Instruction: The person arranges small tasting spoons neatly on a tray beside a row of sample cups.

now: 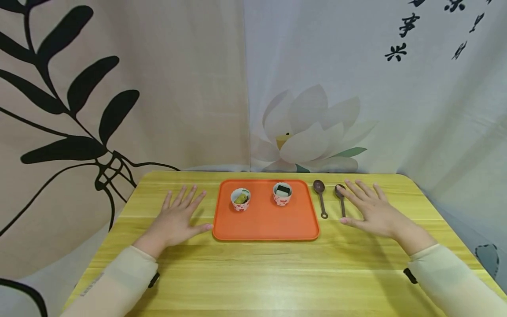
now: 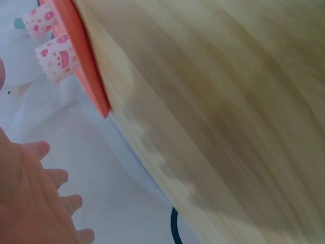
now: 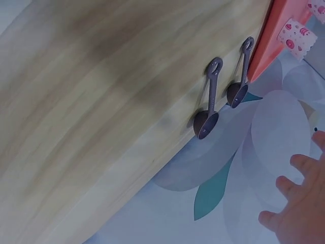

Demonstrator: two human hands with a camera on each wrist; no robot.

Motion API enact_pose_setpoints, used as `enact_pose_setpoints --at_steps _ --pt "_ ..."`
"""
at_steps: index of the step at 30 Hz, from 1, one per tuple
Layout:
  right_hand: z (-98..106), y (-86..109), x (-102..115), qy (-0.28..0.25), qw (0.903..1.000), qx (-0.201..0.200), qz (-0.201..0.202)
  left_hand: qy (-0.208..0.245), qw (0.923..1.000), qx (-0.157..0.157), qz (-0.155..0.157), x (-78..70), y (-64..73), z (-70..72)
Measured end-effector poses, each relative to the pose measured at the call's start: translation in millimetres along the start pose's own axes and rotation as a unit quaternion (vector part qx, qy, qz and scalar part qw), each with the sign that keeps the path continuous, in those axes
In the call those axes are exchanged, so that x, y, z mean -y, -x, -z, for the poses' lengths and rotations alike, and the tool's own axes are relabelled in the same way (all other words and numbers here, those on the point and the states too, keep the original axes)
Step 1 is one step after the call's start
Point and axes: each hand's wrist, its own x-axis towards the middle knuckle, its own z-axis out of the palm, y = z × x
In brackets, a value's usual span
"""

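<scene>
My left hand (image 1: pixel 177 222) is spread flat over the table, left of an orange tray (image 1: pixel 261 224), its thumb near the tray's left edge. Two small paper cups with a red-pink print stand on the tray. The left cup (image 1: pixel 240 207) holds something yellow-green; the right cup (image 1: pixel 282 200) holds a white piece with a black top. On the right, my right hand (image 1: pixel 374 211) is spread too, fingers straight, and partly covers a dark brown measuring spoon (image 3: pixel 207 114) in the head view. A second measuring spoon (image 1: pixel 321 198) lies between it and the tray. Neither hand holds anything.
The wooden table (image 1: pixel 253 277) has light yellow grain. Behind it hangs a pale curtain (image 1: pixel 190 88) printed with dark leaves, a lotus flower and black characters. Both forearms are in light sleeves (image 1: pixel 123 277), each with a small black piece at the wrist.
</scene>
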Motion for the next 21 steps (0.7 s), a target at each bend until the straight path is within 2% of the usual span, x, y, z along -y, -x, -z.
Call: enact_pose_setpoints --at_steps 12,21 --pt "-5.6 -4.5 9.0 -0.018 0.9997 0.014 0.000 0.032 0.9994 0.012 -0.004 -13.4 -5.8 -4.2" --pt "-9.5 -9.2 16.1 -0.017 0.9994 0.029 -0.003 0.034 0.9993 0.015 -0.010 -23.1 -8.2 -4.6"
